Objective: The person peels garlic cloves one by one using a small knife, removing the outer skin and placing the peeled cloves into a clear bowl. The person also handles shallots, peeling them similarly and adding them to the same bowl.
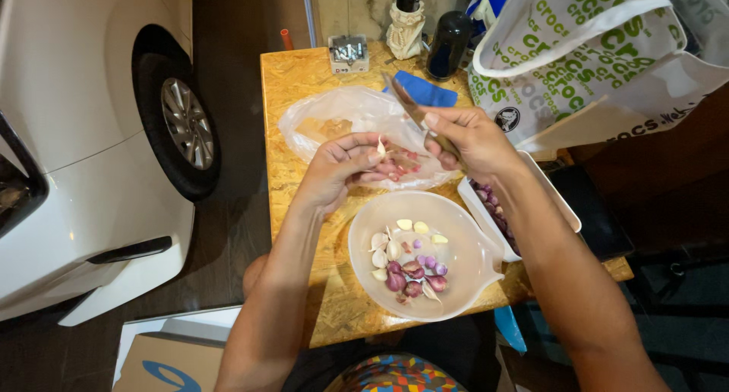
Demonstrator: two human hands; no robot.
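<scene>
My left hand (340, 168) pinches a small garlic clove (381, 146) between thumb and fingers, above a clear plastic bag (345, 119) with pink peelings on it. My right hand (471, 138) grips a knife (406, 102), its blade angled up and to the left, close to the clove. Below my hands sits a white plastic bowl (463, 286) holding several peeled garlic cloves (383, 249) and purple shallots (414, 274).
A narrow wooden table (292, 77) carries everything. A white rectangular tray (558, 202) with shallots lies under my right forearm. A blue cloth (429, 94), a dark cup (448, 43), a small box of metal bits (349, 53) and a printed tote bag (592, 50) stand behind. A white car (91, 134) is at the left.
</scene>
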